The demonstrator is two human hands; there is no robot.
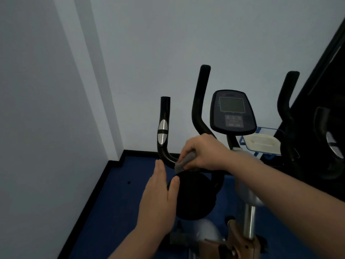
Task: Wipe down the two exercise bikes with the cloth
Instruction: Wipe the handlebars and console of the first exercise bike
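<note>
On my left I see the left hand point(158, 193) held flat, fingers straight and together, gripping nothing; I cannot tell whether it touches the bike. Just beyond its fingertips curves the black, glossy handlebar point(164, 128) of the exercise bike point(194, 195), with an oval silver sensor plate on its upright part. To the right, the right hand point(205, 152) curls its fingers round a bunched grey cloth point(184, 161), soft and wadded, pressed against the handlebar's lower bend. Further right stands the rounded dark console point(232, 113) with a square screen.
</note>
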